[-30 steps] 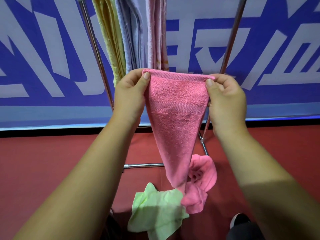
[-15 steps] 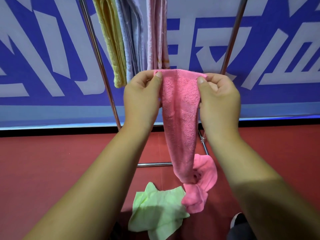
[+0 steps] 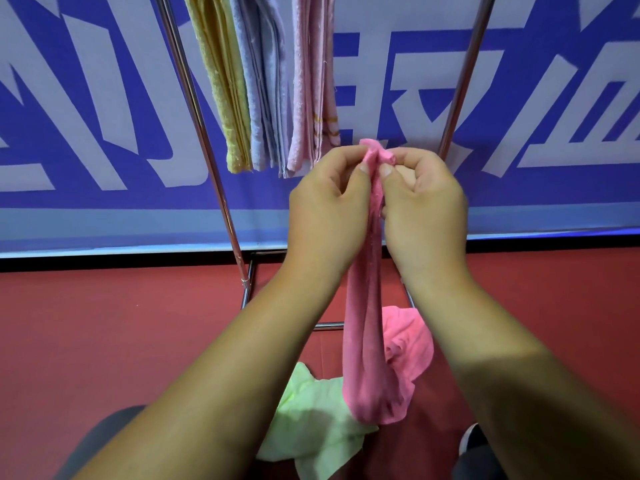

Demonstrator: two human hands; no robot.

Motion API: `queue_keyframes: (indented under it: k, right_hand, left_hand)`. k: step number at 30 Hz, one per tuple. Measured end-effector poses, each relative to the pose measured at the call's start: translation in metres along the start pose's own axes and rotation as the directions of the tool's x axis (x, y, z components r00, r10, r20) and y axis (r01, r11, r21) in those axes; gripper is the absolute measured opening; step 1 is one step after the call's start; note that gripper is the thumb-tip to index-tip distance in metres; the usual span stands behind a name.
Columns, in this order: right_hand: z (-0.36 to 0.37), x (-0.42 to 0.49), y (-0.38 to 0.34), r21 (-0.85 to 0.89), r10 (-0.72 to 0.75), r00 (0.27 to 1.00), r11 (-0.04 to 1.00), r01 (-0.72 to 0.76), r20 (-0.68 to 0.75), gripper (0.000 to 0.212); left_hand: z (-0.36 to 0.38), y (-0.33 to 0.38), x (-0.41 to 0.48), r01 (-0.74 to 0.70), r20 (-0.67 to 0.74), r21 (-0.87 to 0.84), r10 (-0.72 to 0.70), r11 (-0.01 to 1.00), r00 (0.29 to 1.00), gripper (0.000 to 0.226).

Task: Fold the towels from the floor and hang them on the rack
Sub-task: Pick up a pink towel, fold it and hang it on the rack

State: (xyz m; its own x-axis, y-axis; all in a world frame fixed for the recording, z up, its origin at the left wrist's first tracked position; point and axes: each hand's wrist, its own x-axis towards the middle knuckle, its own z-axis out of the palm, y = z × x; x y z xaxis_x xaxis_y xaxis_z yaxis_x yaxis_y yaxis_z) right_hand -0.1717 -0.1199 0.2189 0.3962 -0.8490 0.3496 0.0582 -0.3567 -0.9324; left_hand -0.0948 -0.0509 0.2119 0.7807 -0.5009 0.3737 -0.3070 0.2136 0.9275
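On the floor [image 3: 104, 341], a green towel [image 3: 311, 431] and a crumpled pink towel [image 3: 412, 341] are left unfolded. Above them, the held pink towel [image 3: 363, 323] is pinched at its gathered top by the left hand [image 3: 329, 209] and right hand [image 3: 426, 209], judged mid-fold. Beyond, folded towels [image 3: 263, 98] are hung on the rack [image 3: 194, 109].

I'm holding 1 pink towel [image 3: 363, 306]. 2 floor towels [image 3: 311, 420] are lying below. 3+ hanging towels [image 3: 263, 81] are dangling on 1 rack [image 3: 207, 147].

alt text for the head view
Left hand and right hand pinch a pink towel by its top, folded narrow, before a rack of hung towels. A green towel and a second pink towel lie on the red floor.
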Motion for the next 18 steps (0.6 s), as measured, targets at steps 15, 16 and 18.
queue_keyframes:
  k: [15, 16, 18]
  right_hand:
    - [-0.0020, 0.0019, 0.0017, 0.095, -0.012, 1.000, 0.995, 0.010, 0.016, 0.015]
    - [-0.0021, 0.0022, 0.0023, 0.084, -0.015, 1.000, 0.996, 0.014, 0.008, 0.015]
    - [-0.0025, 0.0029, 0.0039, 0.061, -0.022, 1.000, 0.998, 0.022, 0.004, 0.016]
  left_hand:
    - [0.0037, 0.0006, -0.0039, -0.002, 0.011, -0.030, 0.002, 1.000, 1.000, 0.033]
    - [0.0038, 0.0015, -0.0047, -0.004, 0.011, -0.032, 0.005, 0.999, 1.000, 0.032]
    - [0.0038, 0.0018, -0.0058, 0.000, 0.014, -0.034, 0.001, 0.999, 1.000, 0.033]
